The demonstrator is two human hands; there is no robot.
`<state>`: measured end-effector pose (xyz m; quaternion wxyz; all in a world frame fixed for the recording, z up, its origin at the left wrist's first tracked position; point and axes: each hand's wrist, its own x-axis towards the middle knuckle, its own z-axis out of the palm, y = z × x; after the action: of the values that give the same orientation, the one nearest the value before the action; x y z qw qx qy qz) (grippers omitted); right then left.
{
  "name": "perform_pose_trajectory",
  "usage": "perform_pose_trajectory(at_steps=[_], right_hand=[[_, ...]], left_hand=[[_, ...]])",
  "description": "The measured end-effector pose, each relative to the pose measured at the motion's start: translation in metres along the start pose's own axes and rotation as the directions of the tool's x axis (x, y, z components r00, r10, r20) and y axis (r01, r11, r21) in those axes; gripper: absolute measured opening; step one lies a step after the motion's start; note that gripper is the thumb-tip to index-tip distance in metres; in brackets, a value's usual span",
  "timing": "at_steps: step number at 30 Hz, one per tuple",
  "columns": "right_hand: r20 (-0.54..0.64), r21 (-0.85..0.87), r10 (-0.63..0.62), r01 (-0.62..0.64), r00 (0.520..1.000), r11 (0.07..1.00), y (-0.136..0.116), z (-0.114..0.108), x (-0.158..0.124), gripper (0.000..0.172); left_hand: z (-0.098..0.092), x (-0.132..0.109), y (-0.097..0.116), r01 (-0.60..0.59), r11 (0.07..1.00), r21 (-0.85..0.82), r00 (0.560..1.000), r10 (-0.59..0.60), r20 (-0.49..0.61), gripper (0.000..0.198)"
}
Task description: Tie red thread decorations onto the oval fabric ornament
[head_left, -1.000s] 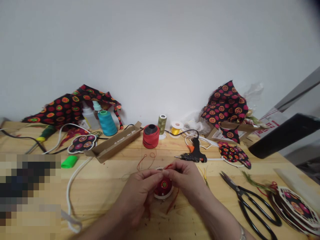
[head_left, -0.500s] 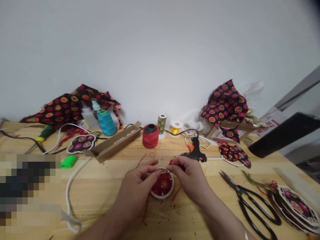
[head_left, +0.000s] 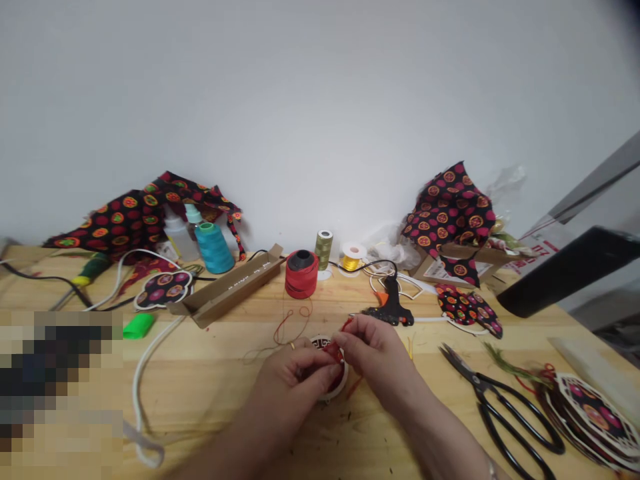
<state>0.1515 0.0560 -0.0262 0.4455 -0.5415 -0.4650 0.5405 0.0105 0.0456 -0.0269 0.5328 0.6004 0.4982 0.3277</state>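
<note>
Both hands work at the middle of the table, over a round ornament (head_left: 323, 343) with a pale cut-out rim and dark red fabric. A bunch of red thread (head_left: 332, 349) stretches across its upper part, between my hands. My left hand (head_left: 300, 377) is closed, its thumb and fingers pinching the thread's left end and covering much of the ornament. Just right of it, my right hand (head_left: 377, 353) pinches the red thread too, a bit of it poking out above the fingertips. Loose thread (head_left: 291, 327) curls on the wood behind my left hand.
Behind the hands stand a red thread spool (head_left: 301, 275), an olive spool (head_left: 325, 250) and a long cardboard box (head_left: 233, 287). A black glue gun (head_left: 393, 305) lies beyond my right hand. Black scissors (head_left: 493, 393) and stacked fabric ornaments (head_left: 595, 413) lie to the right.
My left hand has shifted right and slightly down, from the ornament's upper left edge to the red thread. More of the patterned top rim shows. My right hand has barely moved.
</note>
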Motion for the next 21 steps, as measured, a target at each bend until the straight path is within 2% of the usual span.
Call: perform_pose_trajectory(at_steps=[4, 5, 7, 9, 11, 13, 16, 18, 21], right_hand=[[0.036, 0.105, 0.025, -0.028, 0.999, 0.994, -0.001, 0.0, -0.002, 0.018], [0.031, 0.109, 0.02, -0.023, 0.999, 0.994, -0.001, -0.001, -0.002, 0.018], [0.023, 0.099, 0.012, -0.015, 1.0, 0.995, -0.003, -0.002, -0.002, 0.018], [0.022, 0.077, 0.017, -0.019, 1.0, 0.997, -0.004, -0.003, -0.002, 0.017], [0.024, 0.041, 0.02, -0.021, 1.0, 0.999, -0.004, -0.003, -0.002, 0.016], [0.03, 0.016, 0.017, -0.018, 0.999, 1.0, -0.002, -0.001, -0.002, 0.015], [0.058, 0.013, -0.002, 0.001, 0.998, 1.0, 0.002, 0.001, -0.002, 0.015], [0.065, -0.001, -0.021, 0.021, 0.998, 1.0, 0.004, 0.002, -0.002, 0.015], [0.056, -0.04, -0.042, 0.044, 0.998, 0.998, 0.006, 0.001, -0.002, 0.014]], left_hand=[[-0.001, -0.004, -0.004, -0.183, 0.964, 0.191, 0.983, 0.184, 0.015, 0.021], [-0.002, -0.004, -0.005, -0.228, 0.941, 0.249, 0.97, 0.241, -0.023, 0.02], [-0.004, -0.005, -0.007, -0.276, 0.909, 0.313, 0.926, 0.339, -0.168, 0.017], [-0.005, -0.005, -0.008, -0.287, 0.923, 0.257, 0.868, 0.364, -0.338, 0.015], [-0.005, -0.005, -0.01, -0.317, 0.941, 0.118, 0.847, 0.337, -0.411, 0.011], [-0.002, -0.004, -0.011, -0.319, 0.946, -0.06, 0.89, 0.277, -0.363, 0.009], [0.001, -0.005, -0.012, -0.142, 0.956, -0.258, 0.984, 0.108, -0.141, 0.032], [0.001, -0.005, -0.011, -0.026, 0.962, -0.273, 0.999, 0.015, -0.043, 0.037], [0.0, -0.004, -0.008, -0.013, 0.972, -0.235, 1.0, 0.006, -0.029, 0.031]])
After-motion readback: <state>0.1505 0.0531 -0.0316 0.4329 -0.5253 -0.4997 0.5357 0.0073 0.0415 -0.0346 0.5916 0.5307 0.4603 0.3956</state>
